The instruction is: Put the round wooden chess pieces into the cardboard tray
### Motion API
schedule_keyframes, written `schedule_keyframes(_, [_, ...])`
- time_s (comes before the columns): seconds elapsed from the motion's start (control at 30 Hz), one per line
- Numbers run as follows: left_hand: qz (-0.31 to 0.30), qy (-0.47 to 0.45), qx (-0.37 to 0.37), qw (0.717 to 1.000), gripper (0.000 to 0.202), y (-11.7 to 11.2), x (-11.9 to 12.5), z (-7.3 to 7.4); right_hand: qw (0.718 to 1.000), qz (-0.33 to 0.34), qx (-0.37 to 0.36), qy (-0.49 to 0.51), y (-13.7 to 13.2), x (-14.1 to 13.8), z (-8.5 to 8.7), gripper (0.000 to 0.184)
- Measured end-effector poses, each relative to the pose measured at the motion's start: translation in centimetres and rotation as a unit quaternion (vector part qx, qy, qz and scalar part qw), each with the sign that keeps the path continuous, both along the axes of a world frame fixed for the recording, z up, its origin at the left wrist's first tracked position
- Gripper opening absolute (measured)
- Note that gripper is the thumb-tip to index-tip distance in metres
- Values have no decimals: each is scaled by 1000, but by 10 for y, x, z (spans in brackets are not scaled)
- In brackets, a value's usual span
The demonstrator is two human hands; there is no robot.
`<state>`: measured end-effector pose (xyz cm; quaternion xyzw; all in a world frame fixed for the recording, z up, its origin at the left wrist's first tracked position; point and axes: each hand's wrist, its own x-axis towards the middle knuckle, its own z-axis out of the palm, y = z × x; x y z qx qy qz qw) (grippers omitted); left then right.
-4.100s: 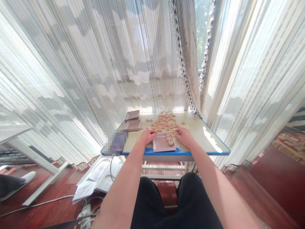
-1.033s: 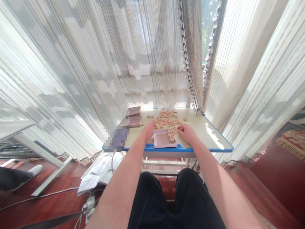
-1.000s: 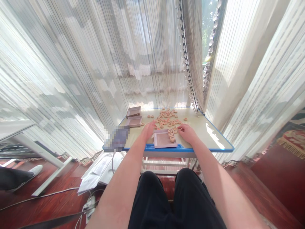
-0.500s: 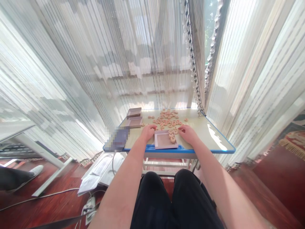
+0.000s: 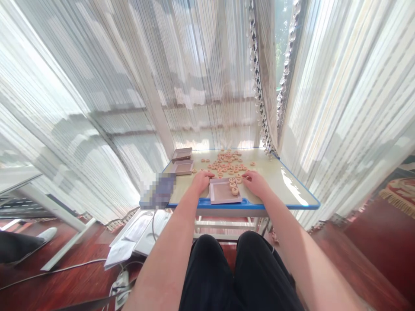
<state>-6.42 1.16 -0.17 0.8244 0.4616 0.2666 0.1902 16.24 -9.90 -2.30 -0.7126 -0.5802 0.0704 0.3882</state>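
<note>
A shallow box tray (image 5: 222,192) lies at the table's near edge. Three round wooden Chinese chess pieces (image 5: 234,185) with marks on top form a column along its right side. My left hand (image 5: 202,181) rests by the tray's far left corner, fingers stretched forward and holding nothing I can see. Beyond the tray's far right corner, my right hand (image 5: 254,181) has its fingertips beside another piece (image 5: 239,179), thumb and finger slightly apart. Many more pieces (image 5: 228,166) are scattered beyond the tray, some overlapping.
Two more shallow boxes (image 5: 183,167) stand at the table's far left. A blurred-out dark object (image 5: 164,190) sits at the left edge. Sheer curtains (image 5: 201,86) hang behind the blue-edged table (image 5: 292,190). Papers (image 5: 126,242) and a power strip (image 5: 121,289) are below left.
The pieces in the tray sit slightly straighter in their column. Both hands have hardly moved; the view has shifted a little.
</note>
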Motion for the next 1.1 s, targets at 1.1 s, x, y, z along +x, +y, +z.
schedule_keyframes(1.1, [-13,9,32,999,59,4,-1,-3,982,-120,63,128,0,10,-4,37])
